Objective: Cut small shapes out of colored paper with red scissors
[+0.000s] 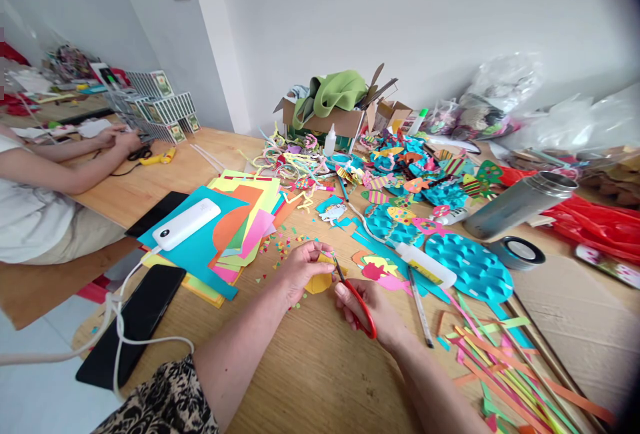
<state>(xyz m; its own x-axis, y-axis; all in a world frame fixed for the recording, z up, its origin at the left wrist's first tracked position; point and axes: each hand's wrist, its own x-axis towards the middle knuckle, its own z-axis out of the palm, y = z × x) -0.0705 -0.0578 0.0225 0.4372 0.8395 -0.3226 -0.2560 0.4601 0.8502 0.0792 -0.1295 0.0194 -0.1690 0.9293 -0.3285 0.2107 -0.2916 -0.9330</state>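
Observation:
My right hand (367, 307) grips red-handled scissors (361, 307), their blades pointing up and left toward my left fingertips. My left hand (307, 271) is closed in a pinch on a small piece of paper (335, 257), which meets the scissor tips; its shape is mostly hidden. Below my left fingers is a yellow piece of paper (319, 283), partly covered. Tiny coloured paper scraps (281, 247) are scattered on the table to the left. Just right of the scissors lie pink and red paper cutouts (377, 271).
Coloured sheets (250, 221) with a white power bank (187, 224) lie left, near a black phone (135, 327). A glue bottle (427, 266), pen (420, 307), blue discs (470, 267), paper strips (510, 367) and a steel flask (520, 204) are right. Another person (45, 174) sits left.

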